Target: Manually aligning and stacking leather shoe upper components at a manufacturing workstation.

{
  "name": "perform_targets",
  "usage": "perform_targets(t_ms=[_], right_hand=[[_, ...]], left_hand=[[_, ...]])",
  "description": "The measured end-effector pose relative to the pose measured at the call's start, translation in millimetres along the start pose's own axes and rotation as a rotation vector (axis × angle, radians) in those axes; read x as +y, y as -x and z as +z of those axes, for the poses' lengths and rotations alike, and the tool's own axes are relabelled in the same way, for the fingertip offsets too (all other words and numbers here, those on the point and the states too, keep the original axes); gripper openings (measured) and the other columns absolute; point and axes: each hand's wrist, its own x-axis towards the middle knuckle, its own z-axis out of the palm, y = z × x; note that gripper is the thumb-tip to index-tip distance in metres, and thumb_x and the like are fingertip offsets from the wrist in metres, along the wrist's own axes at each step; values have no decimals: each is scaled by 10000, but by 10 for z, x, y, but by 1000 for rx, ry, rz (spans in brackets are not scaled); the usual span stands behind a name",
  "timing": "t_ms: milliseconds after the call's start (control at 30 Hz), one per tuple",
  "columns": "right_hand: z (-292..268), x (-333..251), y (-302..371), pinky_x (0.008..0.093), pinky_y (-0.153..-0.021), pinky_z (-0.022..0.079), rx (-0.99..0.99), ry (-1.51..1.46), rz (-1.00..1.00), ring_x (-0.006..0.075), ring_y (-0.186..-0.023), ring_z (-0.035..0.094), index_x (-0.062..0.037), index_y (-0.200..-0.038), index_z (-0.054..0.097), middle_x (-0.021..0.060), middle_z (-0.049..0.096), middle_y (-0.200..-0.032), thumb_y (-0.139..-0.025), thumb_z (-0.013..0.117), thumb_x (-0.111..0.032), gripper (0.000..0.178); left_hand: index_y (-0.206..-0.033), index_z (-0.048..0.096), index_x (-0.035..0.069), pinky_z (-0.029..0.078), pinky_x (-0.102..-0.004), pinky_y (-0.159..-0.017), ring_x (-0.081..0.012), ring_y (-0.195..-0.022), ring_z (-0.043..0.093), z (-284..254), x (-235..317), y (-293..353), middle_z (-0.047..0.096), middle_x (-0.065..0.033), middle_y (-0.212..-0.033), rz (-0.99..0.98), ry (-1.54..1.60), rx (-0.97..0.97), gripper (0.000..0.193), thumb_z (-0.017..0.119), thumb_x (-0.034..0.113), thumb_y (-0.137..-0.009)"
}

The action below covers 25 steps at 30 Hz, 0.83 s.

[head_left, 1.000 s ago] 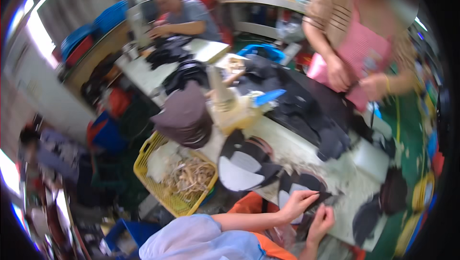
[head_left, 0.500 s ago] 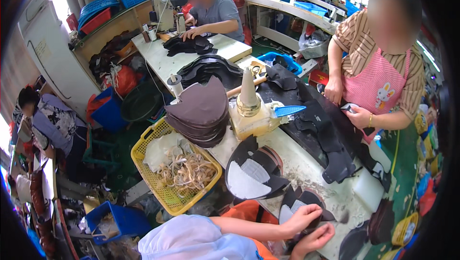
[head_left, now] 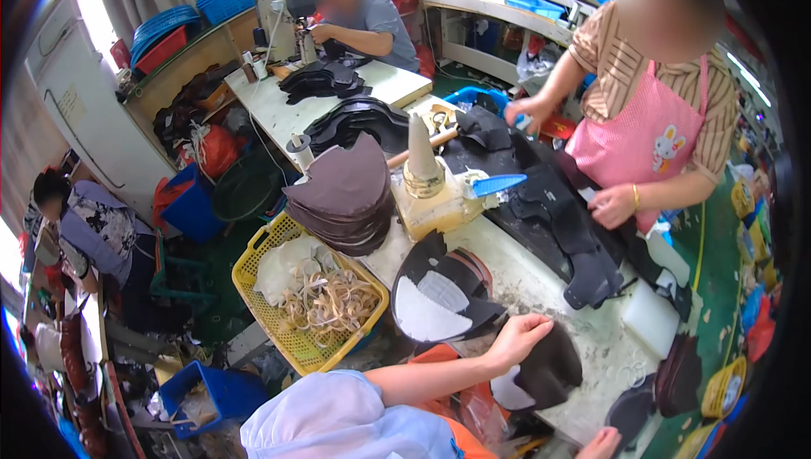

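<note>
My left hand [head_left: 519, 342] pinches the upper edge of a dark brown leather-like piece [head_left: 554, 368], which hangs curved over the near table edge. A pale grey patch [head_left: 509, 390] shows beside its lower left side. At the lower edge of the view, my right hand [head_left: 600, 444] is partly cut off, close to a flat black cut piece [head_left: 632, 412]; whether its fingers grip that piece is unclear. Just beyond my left hand lie black cut pieces [head_left: 483, 317] with a white backing panel [head_left: 428, 315] among them.
A yellow basket [head_left: 245, 277] of tan strips stands left, beside stacked brown pieces [head_left: 342, 193]. A glue-crusted container [head_left: 431, 210] with a cone and blue brush [head_left: 498, 184] sits mid-table. Across the table, a co-worker in a pink apron [head_left: 634, 138] handles black pieces [head_left: 583, 239].
My hands, close together before, are now apart: the left has moved up with the brown piece, the right down and rightward. The aproned co-worker's one arm now reaches toward the blue basket.
</note>
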Motion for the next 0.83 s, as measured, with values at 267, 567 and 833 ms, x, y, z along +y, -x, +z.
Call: perform_targets(t_ms=[267,567,833], right_hand=[[57,-874,14,414,-987,474,-1348,-1034,-480,277,-1137,615,-30,-1321,548,132,641,-1256,-853,724,-321,579],[439,-843,154,484,-1163,285,-803,-2289,520,340,-1391,390,35,-1491,296,194,374,-1525,-936,515,-575,854],[455,-808,126,504,-1180,248,-770,-2256,336,364,-1431,322,-13,-1531,241,174,328,-1558,-857,592,-629,978]], left_hand=[[-985,721,39,498,-314,-572,-187,-564,638,107,831,296,638,-95,-666,736,-917,-346,158,707,85,-834],[-1268,565,49,484,-407,-882,-276,-1007,605,-173,300,610,608,-139,-1137,523,-268,-620,479,603,388,-931],[-1371,503,139,427,-429,-1039,-206,-1281,506,-316,-49,708,556,-87,-1358,-728,520,-286,495,651,342,-944]])
